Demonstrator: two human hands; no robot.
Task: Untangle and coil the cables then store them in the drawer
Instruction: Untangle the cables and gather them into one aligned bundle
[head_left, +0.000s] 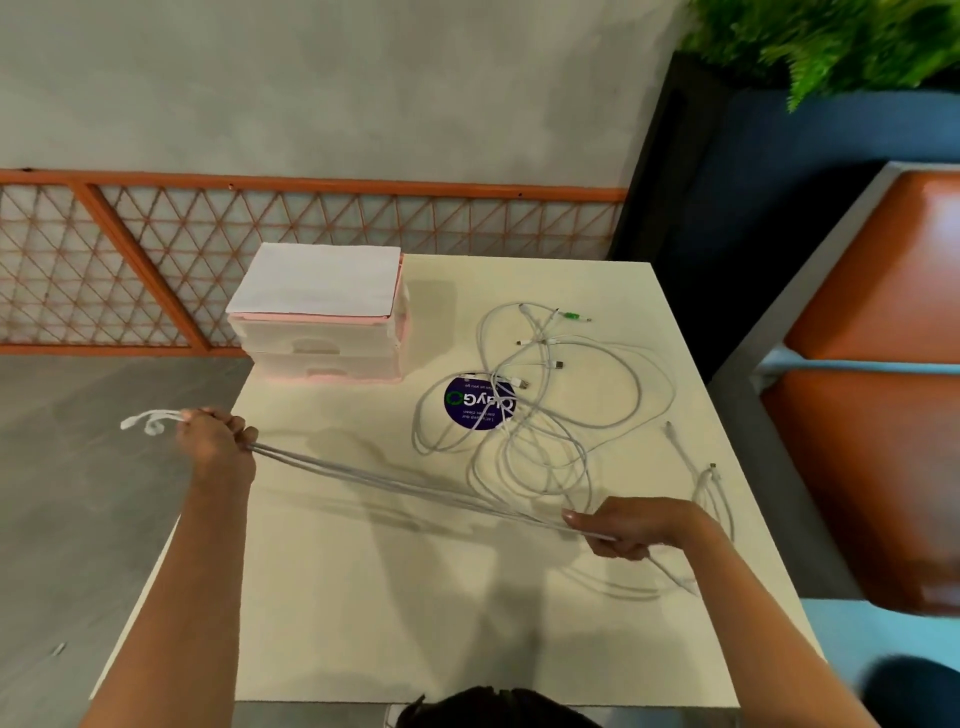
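**Fig. 1 — Doubled cable drawn taut between two hands; rest of tangle untouched**

Head view. Left hand (215, 439) is closed in a fist on one end of a white cable (405, 488), held out past the table's left edge; a short looped bit w/ a plug sticks out beyond the fist. Right hand (631, 525) is closed on the same cable near the front-right of the table (363, 597). Between the hands several strands run side by side, taut and raised off the surface, i.e. the cable is folded back on itself. A loose tail trails from the right hand toward the table's right edge.

Farther back, the remaining cables (545, 405) lie in a loose overlapping heap, partly across a round blue sticker (475, 402); approx. how many, cannot tell. A small drawer unit (322, 338) stands at the back-left corner, both drawers shut.

Step in hand, as judged: coiling the first cable, already freed from the heap. Next move calls for bringing the hands together, gathering the strands into a compact bundle w/o letting the tail re-snag the heap, then freeing one hand to pull a drawer open.
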